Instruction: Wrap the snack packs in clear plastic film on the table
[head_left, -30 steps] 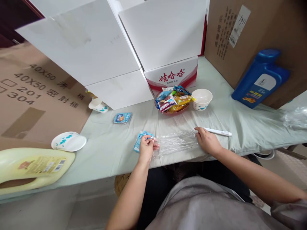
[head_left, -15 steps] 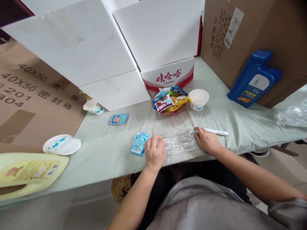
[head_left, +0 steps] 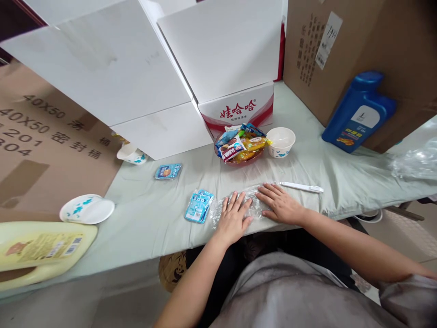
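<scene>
A crinkled sheet of clear plastic film (head_left: 254,207) lies on the cloth-covered table near its front edge. My left hand (head_left: 234,218) rests flat on its left part with the fingers spread. On the right part, my right hand (head_left: 280,204) presses down, palm low and fingers stretched out. Just past the right fingertips lies a white utility knife (head_left: 302,187), touched by neither hand. Left of the film are small blue printed packets (head_left: 199,206), and another blue packet (head_left: 168,171) sits farther back.
Behind the film stand a bowl of wrapped snacks (head_left: 241,145) and a white paper bowl (head_left: 281,142). A blue bottle (head_left: 358,111) is at the right, a yellow jug (head_left: 48,250) at the left. White boxes (head_left: 218,54) and brown cartons (head_left: 351,41) line the back.
Both hands have gone from curled at the film's two ends to lying flat on it, the right one moved inward to the left. The knife is uncovered now.
</scene>
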Demonstrator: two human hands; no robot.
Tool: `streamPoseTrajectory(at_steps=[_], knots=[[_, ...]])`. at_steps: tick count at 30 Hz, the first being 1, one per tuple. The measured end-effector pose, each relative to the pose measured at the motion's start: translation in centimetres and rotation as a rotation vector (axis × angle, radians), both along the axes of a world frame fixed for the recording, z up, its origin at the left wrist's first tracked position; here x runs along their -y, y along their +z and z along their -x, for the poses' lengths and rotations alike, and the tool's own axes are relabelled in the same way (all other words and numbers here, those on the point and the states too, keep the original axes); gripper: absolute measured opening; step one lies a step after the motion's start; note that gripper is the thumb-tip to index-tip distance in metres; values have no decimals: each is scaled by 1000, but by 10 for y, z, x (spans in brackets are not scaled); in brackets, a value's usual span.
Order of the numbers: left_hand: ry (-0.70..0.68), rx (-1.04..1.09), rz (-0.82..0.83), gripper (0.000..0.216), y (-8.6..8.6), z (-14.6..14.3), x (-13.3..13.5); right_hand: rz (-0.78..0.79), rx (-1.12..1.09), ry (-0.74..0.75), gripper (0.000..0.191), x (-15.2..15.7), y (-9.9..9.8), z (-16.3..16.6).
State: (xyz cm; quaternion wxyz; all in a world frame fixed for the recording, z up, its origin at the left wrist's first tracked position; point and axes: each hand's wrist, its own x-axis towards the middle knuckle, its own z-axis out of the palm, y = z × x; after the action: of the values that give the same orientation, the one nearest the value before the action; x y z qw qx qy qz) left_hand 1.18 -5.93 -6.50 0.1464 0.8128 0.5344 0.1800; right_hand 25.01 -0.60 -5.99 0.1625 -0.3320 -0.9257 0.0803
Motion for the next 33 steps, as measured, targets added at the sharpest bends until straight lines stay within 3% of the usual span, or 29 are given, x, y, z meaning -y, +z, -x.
streamPoseTrajectory(at_steps=[2, 6, 11, 13, 17, 20, 24, 27, 33], knots=[[67, -17, -13, 63, -2, 10, 2, -10, 78, -59, 75, -2, -8, 2], [239, -37, -89, 73, -1, 33, 14, 0, 140, -95, 84, -3, -10, 1], [31, 52, -61, 61, 7, 51, 41, 61, 98, 63, 91, 14, -2, -10], [5, 119, -28, 50, 6, 56, 50, 99, 91, 105, 77, 24, 0, -19], [19, 247, -39, 30, 4, 67, 60, 128, -24, 78, 32, 39, 10, -42], [43, 346, -40, 20, 8, 73, 59, 184, -126, 63, 27, 43, 18, -53], [217, 399, -78, 13, 12, 74, 46, 228, -182, -79, 28, 35, 19, -51], [388, 351, -136, 18, 5, 72, 32, 210, -161, -230, 29, 21, 13, -38], [589, 195, -268, 26, -13, 64, 16, 177, 132, -479, 31, -4, 7, -6]])
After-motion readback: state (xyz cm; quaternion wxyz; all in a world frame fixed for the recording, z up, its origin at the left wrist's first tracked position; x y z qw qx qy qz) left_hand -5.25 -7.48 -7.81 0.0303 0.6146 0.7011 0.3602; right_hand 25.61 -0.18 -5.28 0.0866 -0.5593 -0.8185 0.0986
